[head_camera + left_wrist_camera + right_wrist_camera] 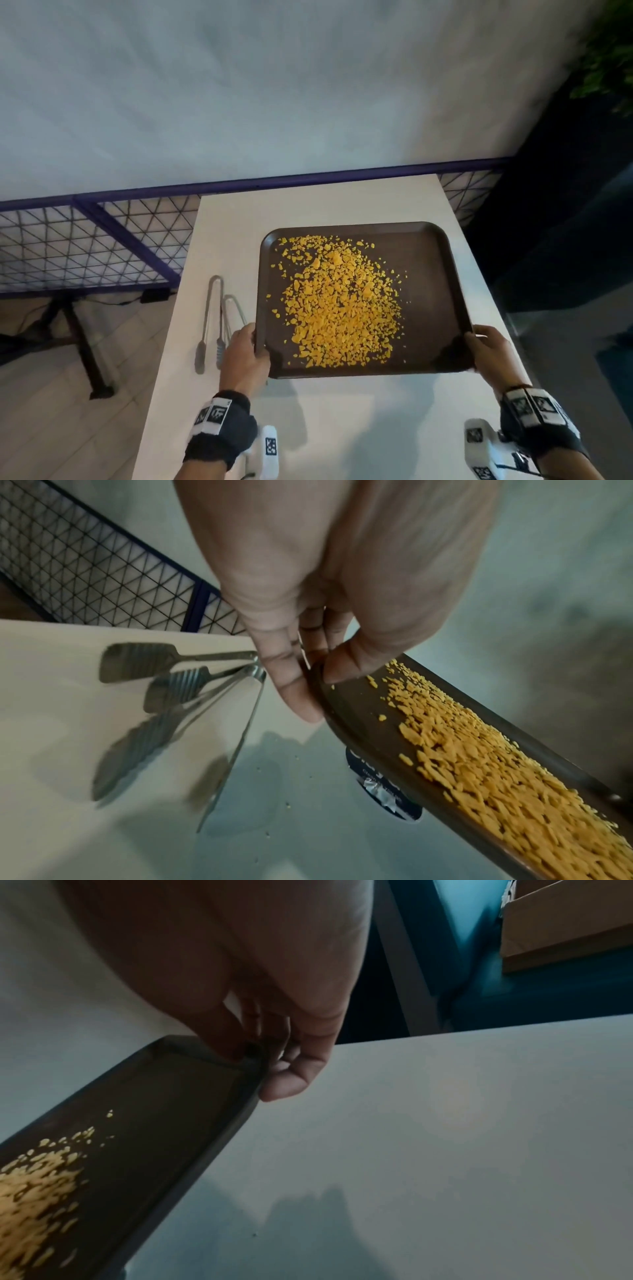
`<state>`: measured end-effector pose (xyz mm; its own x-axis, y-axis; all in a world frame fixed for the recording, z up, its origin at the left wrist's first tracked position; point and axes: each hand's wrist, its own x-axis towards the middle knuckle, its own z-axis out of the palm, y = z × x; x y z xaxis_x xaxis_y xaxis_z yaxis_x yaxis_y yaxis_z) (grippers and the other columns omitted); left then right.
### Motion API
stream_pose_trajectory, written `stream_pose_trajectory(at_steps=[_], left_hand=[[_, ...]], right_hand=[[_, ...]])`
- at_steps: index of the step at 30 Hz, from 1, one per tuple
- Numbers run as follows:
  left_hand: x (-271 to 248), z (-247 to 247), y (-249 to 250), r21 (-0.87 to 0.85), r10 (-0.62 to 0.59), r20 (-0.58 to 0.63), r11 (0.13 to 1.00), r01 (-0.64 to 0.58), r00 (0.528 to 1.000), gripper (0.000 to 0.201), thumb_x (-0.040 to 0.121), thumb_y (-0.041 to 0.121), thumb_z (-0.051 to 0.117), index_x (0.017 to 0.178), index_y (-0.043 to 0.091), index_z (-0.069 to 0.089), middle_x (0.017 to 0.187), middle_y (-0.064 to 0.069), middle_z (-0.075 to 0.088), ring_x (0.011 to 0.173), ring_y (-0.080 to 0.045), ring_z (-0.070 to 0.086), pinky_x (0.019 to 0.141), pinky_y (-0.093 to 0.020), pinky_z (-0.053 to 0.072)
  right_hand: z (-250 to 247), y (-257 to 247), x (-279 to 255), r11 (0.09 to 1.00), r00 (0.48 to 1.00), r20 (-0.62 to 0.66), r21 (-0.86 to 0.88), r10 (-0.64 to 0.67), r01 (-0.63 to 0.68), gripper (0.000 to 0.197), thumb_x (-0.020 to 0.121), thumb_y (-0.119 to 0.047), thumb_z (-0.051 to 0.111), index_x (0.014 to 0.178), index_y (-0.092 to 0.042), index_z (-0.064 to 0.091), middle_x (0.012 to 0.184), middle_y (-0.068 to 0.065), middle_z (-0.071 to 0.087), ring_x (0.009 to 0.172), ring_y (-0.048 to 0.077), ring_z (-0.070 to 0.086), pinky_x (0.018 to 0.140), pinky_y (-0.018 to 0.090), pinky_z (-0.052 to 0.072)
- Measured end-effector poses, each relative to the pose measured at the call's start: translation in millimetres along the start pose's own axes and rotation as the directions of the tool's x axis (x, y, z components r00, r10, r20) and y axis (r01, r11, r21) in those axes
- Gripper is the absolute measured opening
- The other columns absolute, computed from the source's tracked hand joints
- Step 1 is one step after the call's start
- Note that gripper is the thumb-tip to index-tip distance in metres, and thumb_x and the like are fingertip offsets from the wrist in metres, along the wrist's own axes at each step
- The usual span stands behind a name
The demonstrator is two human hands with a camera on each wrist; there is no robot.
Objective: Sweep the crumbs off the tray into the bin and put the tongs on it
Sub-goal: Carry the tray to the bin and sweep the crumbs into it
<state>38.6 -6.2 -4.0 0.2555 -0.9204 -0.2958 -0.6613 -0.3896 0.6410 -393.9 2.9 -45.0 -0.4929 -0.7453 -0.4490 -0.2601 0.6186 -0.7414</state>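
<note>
While our left hand [244,356] and right hand [490,356] pinch its near corners, we note the brown tray [435,274] holds yellow crumbs [339,301]. Tongs [219,318] lie at its 9 o'clock on the table [342,428].

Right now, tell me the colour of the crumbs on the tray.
Yellow-orange crumbs on the dark brown tray; clearest in the head view.

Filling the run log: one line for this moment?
left hand: holds tray | right hand: holds tray | crumbs: on tray | tongs: on table
</note>
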Motion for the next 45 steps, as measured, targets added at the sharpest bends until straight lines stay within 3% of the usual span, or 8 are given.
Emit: stream_pose_trajectory(at_steps=[4,8,15,20,26,36,41,45], left_hand=[[-48.6,-14.6,-6.1,-0.029,0.07,-0.057,0.997,-0.071,0.996,0.044,0.084,-0.002,0.055,0.112,0.031,0.063,0.106,0.005,0.065,0.1,-0.02,0.062,0.09,-0.038,0.051],[-108.0,-18.7,-19.5,-0.072,0.059,-0.101,0.995,-0.067,0.993,0.05,0.09,0.0,0.057,0.128,0.032,0.058,0.115,0.005,0.062,0.103,-0.021,0.062,0.097,-0.041,0.051],[-217.2,-25.5,-49.8,-0.098,0.044,-0.208,0.993,-0.066,0.977,0.039,0.093,0.004,0.058,0.124,0.028,0.06,0.112,0.004,0.058,0.103,-0.02,0.06,0.094,-0.04,0.05],[-282.5,-28.0,-86.1,-0.137,0.041,-0.247,0.988,-0.077,0.968,0.039,0.095,0.008,0.059,0.126,0.031,0.059,0.109,0.013,0.057,0.099,-0.014,0.06,0.087,-0.041,0.054],[-338.3,-34.3,-143.9,-0.231,-0.048,-0.235,0.973,-0.008,0.971,0.044,0.095,0.008,0.058,0.127,0.039,0.059,0.117,0.008,0.064,0.103,-0.014,0.064,0.09,-0.044,0.056],[-401.3,-55.0,-250.8,-0.173,-0.075,-0.288,0.985,0.025,0.955,0.052,0.089,-0.002,0.058,0.134,0.025,0.057,0.118,0.005,0.058,0.1,-0.018,0.061,0.085,-0.043,0.056],[-424.7,-64.0,-297.3,-0.126,-0.084,-0.249,0.991,0.054,0.965,0.052,0.088,-0.002,0.057,0.136,0.019,0.057,0.114,0.008,0.055,0.097,-0.015,0.058,0.086,-0.042,0.054],[-441.3,-65.4,-321.3,-0.121,-0.109,-0.201,0.989,0.086,0.973,0.052,0.092,0.001,0.056,0.138,0.025,0.054,0.115,0.009,0.054,0.1,-0.013,0.058,0.089,-0.038,0.053]], right_hand=[[-24.1,-16.8,-59.8,0.988,0.988,-0.003,0.003,-0.154,0.154,0.017,0.09,-0.024,0.053,0.1,-0.014,0.063,0.086,0.01,0.068,0.076,0.031,0.066,0.057,0.045,0.057],[-48.2,-2.2,-101.5,0.96,0.961,0.015,-0.043,-0.275,0.275,0.023,0.091,-0.028,0.051,0.075,-0.017,0.063,0.068,0.008,0.063,0.063,0.029,0.059,0.056,0.042,0.05],[-81.4,33.8,-174.9,0.951,0.952,0.086,-0.073,-0.295,0.301,0.035,0.094,-0.035,0.047,0.071,-0.012,0.061,0.072,0.008,0.063,0.071,0.028,0.058,0.065,0.04,0.046],[-87.0,59.7,-226.0,0.943,0.948,0.056,-0.101,-0.312,0.317,0.039,0.095,-0.037,0.045,0.071,-0.01,0.059,0.072,0.007,0.064,0.071,0.026,0.058,0.063,0.037,0.042],[-75.9,87.0,-283.5,0.93,0.929,0.147,-0.097,-0.338,0.354,0.036,0.097,-0.027,0.044,0.064,-0.014,0.048,0.065,0.008,0.055,0.062,0.023,0.05,0.053,0.032,0.037],[-29.8,143.5,-382.9,0.909,0.893,0.259,-0.102,-0.368,0.404,0.02,0.096,-0.014,0.045,0.081,-0.02,0.058,0.08,0.005,0.062,0.072,0.021,0.057,0.059,0.032,0.041],[-4.3,171.4,-420.1,0.945,0.914,0.298,-0.091,-0.275,0.314,0.014,0.096,-0.016,0.044,0.094,-0.015,0.058,0.087,0.008,0.063,0.08,0.021,0.06,0.062,0.031,0.044],[13.8,201.8,-432.3,0.965,0.932,0.297,-0.093,-0.207,0.244,0.012,0.095,-0.012,0.045,0.097,-0.012,0.057,0.092,0.014,0.062,0.084,0.028,0.06,0.067,0.034,0.044]])
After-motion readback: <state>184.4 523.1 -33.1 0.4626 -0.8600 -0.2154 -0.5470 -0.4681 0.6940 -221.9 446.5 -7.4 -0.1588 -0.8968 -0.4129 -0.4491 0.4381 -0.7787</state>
